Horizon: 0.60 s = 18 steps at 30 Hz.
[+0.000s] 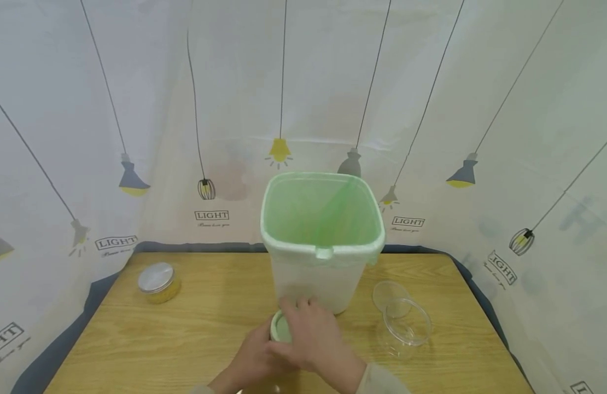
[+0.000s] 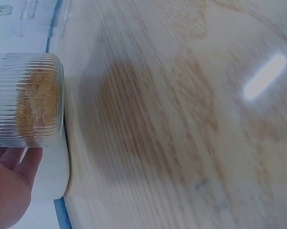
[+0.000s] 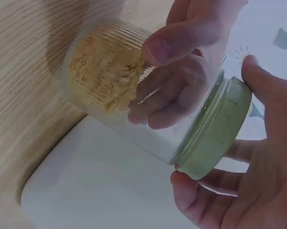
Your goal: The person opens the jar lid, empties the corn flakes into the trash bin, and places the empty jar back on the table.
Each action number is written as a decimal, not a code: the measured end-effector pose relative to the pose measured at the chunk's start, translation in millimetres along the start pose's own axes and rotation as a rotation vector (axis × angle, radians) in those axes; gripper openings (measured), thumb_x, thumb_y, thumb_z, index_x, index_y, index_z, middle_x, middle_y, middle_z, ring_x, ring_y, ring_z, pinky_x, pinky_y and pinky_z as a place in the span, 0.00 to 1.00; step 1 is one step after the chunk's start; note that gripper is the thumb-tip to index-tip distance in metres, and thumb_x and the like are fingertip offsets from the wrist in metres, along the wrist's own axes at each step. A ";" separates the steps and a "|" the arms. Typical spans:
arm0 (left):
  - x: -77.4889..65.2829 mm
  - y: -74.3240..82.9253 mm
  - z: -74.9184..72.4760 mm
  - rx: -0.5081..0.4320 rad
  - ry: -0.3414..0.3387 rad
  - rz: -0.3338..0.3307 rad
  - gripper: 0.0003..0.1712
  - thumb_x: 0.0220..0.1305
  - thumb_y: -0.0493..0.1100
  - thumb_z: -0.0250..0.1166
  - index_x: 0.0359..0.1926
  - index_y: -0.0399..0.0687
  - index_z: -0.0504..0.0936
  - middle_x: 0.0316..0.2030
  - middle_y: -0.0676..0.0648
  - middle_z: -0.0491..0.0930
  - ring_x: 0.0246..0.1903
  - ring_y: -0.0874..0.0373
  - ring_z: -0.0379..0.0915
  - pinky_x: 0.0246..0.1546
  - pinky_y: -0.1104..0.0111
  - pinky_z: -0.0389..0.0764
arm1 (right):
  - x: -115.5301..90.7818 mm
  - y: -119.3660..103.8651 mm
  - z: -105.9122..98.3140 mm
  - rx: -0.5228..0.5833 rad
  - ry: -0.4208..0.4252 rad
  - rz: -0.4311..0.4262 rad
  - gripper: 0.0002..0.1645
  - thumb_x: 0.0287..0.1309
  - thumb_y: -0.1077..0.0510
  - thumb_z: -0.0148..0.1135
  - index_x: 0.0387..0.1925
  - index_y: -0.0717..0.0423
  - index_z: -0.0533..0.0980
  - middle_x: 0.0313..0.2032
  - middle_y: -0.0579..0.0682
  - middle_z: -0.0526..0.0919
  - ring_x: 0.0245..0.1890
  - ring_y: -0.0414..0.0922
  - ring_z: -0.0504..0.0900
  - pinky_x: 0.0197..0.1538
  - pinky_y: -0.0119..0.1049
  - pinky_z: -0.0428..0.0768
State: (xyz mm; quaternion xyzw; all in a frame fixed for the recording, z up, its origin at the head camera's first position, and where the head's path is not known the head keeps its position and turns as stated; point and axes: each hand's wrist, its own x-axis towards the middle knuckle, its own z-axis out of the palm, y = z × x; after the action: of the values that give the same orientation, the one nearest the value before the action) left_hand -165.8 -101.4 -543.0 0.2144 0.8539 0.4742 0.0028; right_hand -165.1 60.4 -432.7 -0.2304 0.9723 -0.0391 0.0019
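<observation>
Left hand: fingers and thumb curled round a ribbed glass jar part-filled with golden flakes | Right hand: thumb and fingers spread wide, clamped on the rim of its pale-green lid | Jar: between both hands, above the wooden table, just in front of the white bin

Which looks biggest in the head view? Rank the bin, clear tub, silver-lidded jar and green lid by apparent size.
1. Bin
2. Clear tub
3. Silver-lidded jar
Unranked: green lid; the right hand hides part of it.
</observation>
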 end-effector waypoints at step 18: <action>-2.5 0.8 -1.9 -0.131 -0.059 -0.103 0.50 0.42 0.61 0.78 0.67 0.68 0.64 0.57 0.62 0.76 0.53 0.63 0.76 0.53 0.69 0.78 | 3.8 23.6 -8.5 0.096 0.022 -0.444 0.35 0.49 0.42 0.70 0.60 0.41 0.73 0.56 0.40 0.77 0.56 0.42 0.76 0.57 0.36 0.78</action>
State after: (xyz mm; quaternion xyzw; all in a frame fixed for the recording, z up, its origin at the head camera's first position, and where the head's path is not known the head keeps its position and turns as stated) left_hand -163.6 -103.5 -541.8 0.1833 0.8306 0.5216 0.0666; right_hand -179.3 80.4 -426.0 -0.4379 0.8948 -0.0873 -0.0066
